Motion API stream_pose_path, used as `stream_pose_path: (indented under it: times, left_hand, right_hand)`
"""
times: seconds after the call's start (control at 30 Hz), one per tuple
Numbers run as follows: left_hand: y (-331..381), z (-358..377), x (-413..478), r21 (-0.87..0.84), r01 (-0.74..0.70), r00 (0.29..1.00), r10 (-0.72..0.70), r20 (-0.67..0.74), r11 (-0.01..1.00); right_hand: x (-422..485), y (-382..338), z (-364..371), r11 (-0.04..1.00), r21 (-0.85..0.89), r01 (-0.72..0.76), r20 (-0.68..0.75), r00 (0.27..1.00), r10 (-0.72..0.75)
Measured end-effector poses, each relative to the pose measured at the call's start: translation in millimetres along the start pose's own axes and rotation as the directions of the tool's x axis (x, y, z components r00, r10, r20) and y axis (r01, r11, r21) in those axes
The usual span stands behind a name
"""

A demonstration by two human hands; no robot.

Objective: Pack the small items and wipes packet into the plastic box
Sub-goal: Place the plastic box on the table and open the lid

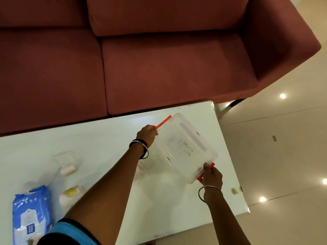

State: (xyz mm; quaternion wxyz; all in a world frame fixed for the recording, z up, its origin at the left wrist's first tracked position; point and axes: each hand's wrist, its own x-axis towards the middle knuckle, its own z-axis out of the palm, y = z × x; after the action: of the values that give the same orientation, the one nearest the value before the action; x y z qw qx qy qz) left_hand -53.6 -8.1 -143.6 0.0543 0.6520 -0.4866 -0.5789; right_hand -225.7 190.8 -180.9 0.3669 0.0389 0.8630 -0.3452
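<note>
A clear plastic box [185,147] with its lid on and two red clips stands on the right half of the white table [106,138]. My left hand [147,134] grips the far-left red clip [162,122]. My right hand [211,175] holds the near-right red clip [205,172]. The blue and white wipes packet [31,214] lies at the table's near left. Small items lie between them: a white roll [68,169], a yellow-labelled piece [71,191] and a small clear lidded case [64,156].
A dark red sofa [159,59] runs along the table's far side. Glossy cream floor tiles [283,147] lie to the right. A small tan scrap [234,190] sits near the table's right edge. A thin orange loop [144,167] shows beside my left forearm.
</note>
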Motion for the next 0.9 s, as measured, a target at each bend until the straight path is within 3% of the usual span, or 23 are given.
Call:
stream_pose_path:
  times: [0.27,0.5,0.7,0.9]
  left_hand:
    - [-56.6,-11.3,-68.3,-0.210,-0.015,1.000,0.016,0.001,0.978]
    - [-137.5,-14.2,-151.7,-0.350,0.069,0.998,-0.065,0.022,0.934]
    - [-197.2,-19.1,-194.1,-0.298,0.078,0.992,-0.104,-0.075,0.951]
    - [-243.8,-27.6,-204.7,0.014,0.019,0.984,-0.016,-0.180,1.000]
  right_hand:
    - [-22.8,8.7,-44.1,0.976,-0.069,0.205,-0.019,0.978,-0.207]
    - [-54.6,41.0,-80.9,0.931,-0.151,0.332,0.142,0.939,-0.312]
    - [-80.0,74.0,-75.4,0.882,-0.219,0.416,0.293,0.891,-0.347]
    - [-96.4,98.4,-46.8,0.850,-0.237,0.471,0.355,0.856,-0.375]
